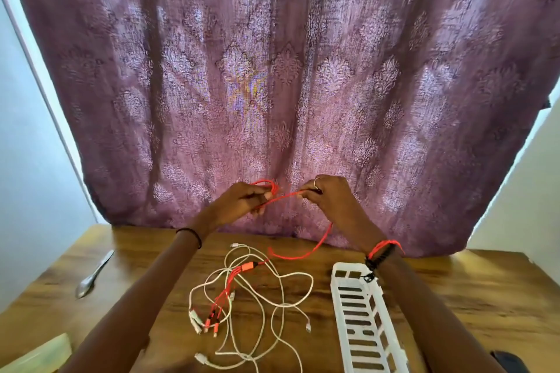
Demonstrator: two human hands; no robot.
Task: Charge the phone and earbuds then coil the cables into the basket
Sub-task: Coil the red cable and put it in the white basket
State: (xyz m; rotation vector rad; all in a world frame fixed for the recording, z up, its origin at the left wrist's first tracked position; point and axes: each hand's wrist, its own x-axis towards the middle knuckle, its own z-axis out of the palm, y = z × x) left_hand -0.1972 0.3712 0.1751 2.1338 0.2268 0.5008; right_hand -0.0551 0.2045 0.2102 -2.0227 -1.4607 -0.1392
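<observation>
White cables [283, 305] lay loose and tangled on the table [454, 297]; above, the left hand [239, 201] gripped small loops of red cable [247, 266], the right hand [331, 197] pinched its run. The basket [338, 297], at right, showed no cable: coiling looked barely begun.

I can read no text, label, brand, number or sign anywhere in front of me. No lettering shows on the red cable [303, 255], on the white cables [311, 285] lying near me, or on the white basket [337, 300] to the right.
</observation>
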